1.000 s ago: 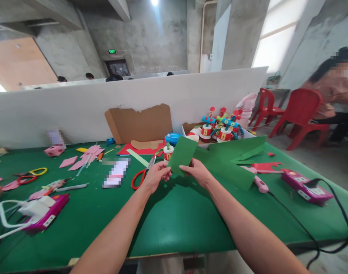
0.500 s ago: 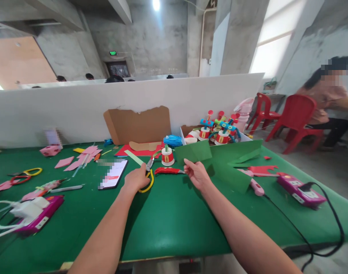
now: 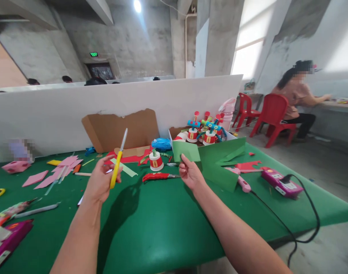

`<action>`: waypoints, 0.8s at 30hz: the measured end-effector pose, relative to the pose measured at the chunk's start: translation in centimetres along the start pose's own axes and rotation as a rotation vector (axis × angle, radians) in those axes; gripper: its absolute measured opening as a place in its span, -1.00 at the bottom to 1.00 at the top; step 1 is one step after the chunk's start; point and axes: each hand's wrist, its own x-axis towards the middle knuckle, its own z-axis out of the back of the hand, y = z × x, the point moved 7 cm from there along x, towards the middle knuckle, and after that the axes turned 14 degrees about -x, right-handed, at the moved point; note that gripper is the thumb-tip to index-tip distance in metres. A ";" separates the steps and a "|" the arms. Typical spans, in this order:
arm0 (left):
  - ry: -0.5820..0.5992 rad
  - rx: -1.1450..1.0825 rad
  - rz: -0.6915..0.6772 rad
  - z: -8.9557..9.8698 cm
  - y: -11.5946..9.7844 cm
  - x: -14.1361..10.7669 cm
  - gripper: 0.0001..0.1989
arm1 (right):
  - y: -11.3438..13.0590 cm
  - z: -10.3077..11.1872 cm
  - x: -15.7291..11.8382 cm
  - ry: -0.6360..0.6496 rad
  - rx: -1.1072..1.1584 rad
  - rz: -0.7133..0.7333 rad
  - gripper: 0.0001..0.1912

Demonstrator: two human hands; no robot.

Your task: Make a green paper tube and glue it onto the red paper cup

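Observation:
My left hand [image 3: 99,179] is raised over the table, its fingers closed around yellow-handled scissors [image 3: 118,161] with the blades pointing up. Behind it, a pale green paper strip [image 3: 125,167] lies on the table. My right hand [image 3: 191,173] pinches a piece of green paper [image 3: 188,151] between thumb and fingers. A red utility knife [image 3: 158,176] rests between the two hands. Just beyond the knife stands a red-and-white paper cup figure [image 3: 156,160] with folded green paper arms. Larger green paper [image 3: 219,167] lies right of my right hand.
An open box [image 3: 171,134] with several cup figures stands at the back. To the right are a pink glue gun [image 3: 244,184] and a purple power strip [image 3: 282,183] with a trailing cable. Pink paper pieces [image 3: 52,177] lie left. A person [image 3: 295,95] sits beyond red chairs [image 3: 272,114].
My left hand has lifted the scissors off the table, turning the blades upward. The pale green strip now lies apart from that hand. My right hand keeps its green paper. The view has swung right.

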 end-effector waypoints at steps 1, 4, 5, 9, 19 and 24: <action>0.060 -0.089 0.006 -1.6 -0.1 -0.6 -0.52 | -0.1 0.0 0.1 0.003 -0.004 0.003 -0.70; 0.287 -0.435 0.116 -6.9 0.1 -3.1 -0.54 | -0.8 0.2 0.4 -0.022 0.014 -0.027 -0.75; 0.366 -0.538 0.179 -8.6 0.3 -3.9 -0.54 | -1.0 0.3 0.5 -0.041 0.031 -0.041 -0.76; 0.742 -0.754 0.489 -13.5 1.8 -7.6 -0.52 | -1.3 1.1 0.9 -0.106 0.083 -0.058 -0.77; 1.012 -0.856 0.637 -16.3 3.8 -10.8 -0.44 | -0.9 1.8 1.7 -0.109 0.116 0.031 -0.80; 1.048 -0.869 0.633 -16.5 3.9 -11.3 -0.40 | -1.2 1.7 1.4 -0.111 0.152 -0.026 -0.78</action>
